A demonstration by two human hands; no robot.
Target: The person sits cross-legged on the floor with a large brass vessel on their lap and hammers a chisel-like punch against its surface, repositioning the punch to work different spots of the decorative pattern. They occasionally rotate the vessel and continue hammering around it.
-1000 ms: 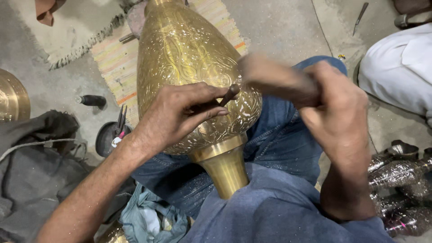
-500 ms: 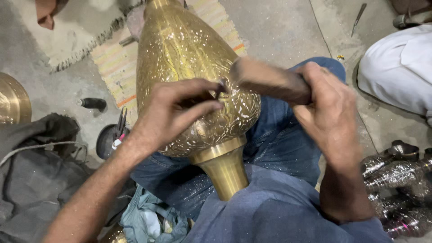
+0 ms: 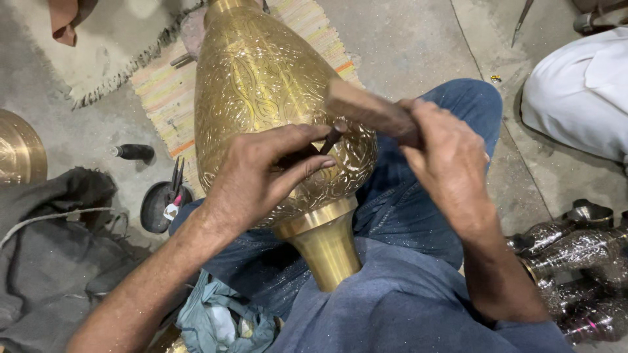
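Note:
A large engraved brass vase (image 3: 261, 85) lies across my lap, its plain neck (image 3: 324, 245) pointing toward me. My left hand (image 3: 261, 170) rests on the vase's belly and pinches a thin dark chisel (image 3: 331, 138) with its tip on the engraved surface. My right hand (image 3: 448, 167) grips a brown wooden block (image 3: 366, 108) used as a mallet, its end just above the chisel's head. My legs are in blue jeans (image 3: 451, 108).
A striped mat (image 3: 163, 91) lies under the vase. A black dish with pliers (image 3: 167, 199) and a small black cylinder (image 3: 134, 152) sit at left, near dark cloth (image 3: 52, 261) and a brass piece (image 3: 16, 147). Silvery engraved vessels (image 3: 575, 261) lie at right. Another person in white (image 3: 582, 91) sits nearby.
The wooden block has swung slightly in my right hand toward the chisel's head. My left hand keeps the chisel on the same area of the vase.

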